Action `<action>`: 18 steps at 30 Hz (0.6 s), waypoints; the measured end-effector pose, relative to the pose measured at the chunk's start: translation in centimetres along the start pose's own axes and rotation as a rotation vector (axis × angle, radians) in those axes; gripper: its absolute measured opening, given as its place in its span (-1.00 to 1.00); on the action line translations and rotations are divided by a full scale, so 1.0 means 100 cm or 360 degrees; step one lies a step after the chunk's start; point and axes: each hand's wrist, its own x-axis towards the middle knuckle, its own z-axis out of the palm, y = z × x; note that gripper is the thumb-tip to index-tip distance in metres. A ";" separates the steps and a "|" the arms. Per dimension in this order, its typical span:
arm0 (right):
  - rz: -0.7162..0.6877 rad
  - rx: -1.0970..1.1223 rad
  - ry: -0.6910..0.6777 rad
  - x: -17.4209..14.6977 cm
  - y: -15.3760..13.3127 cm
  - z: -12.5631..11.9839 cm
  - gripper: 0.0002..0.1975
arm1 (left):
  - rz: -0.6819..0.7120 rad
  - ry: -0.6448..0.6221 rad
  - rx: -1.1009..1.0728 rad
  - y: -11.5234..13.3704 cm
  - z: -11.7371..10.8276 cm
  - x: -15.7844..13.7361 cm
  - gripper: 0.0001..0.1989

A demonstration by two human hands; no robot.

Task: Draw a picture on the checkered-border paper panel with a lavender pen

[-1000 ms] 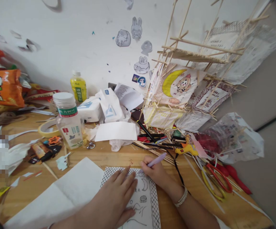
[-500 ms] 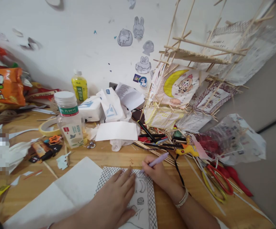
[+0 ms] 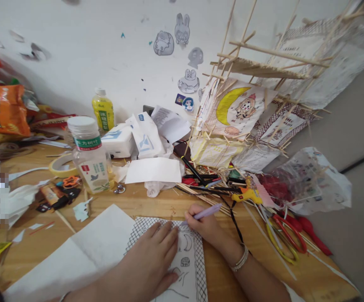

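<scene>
A sheet of drawing paper [image 3: 192, 268] with a crosshatched border, a crescent moon and other line drawings lies on the wooden table. Flat across its left part rests my left hand [image 3: 156, 258], fingers stretched out. My right hand [image 3: 199, 224] grips a light purple pen [image 3: 207, 211], its tip touching the paper near the upper edge. A silver bracelet circles my right wrist. Beneath my left forearm and to the left spreads a blank white sheet [image 3: 106, 235]. Part of the drawing is hidden by my left hand.
Behind the paper stand a clear bottle [image 3: 90, 159], tissue packs [image 3: 147, 136] and a yellow drink bottle [image 3: 103, 110]. At the right are a stick frame [image 3: 263, 69] with drawings, a yellow glue gun [image 3: 247, 196] and scissors [image 3: 290, 235]. An orange snack bag [image 3: 3, 109] sits far left.
My right hand and the pen have shifted slightly left along the paper's upper edge. My left hand stays in place on the sheet. The view has tilted a little.
</scene>
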 end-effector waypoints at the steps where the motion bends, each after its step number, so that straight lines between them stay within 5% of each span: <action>1: -0.0004 0.0004 0.0005 0.000 0.001 0.000 -0.71 | -0.0004 -0.0014 -0.0003 0.001 -0.002 0.000 -0.48; 18: 0.0166 0.0124 0.0061 -0.002 -0.001 -0.002 -0.71 | -0.0016 -0.0010 -0.0036 0.003 -0.009 0.000 -0.51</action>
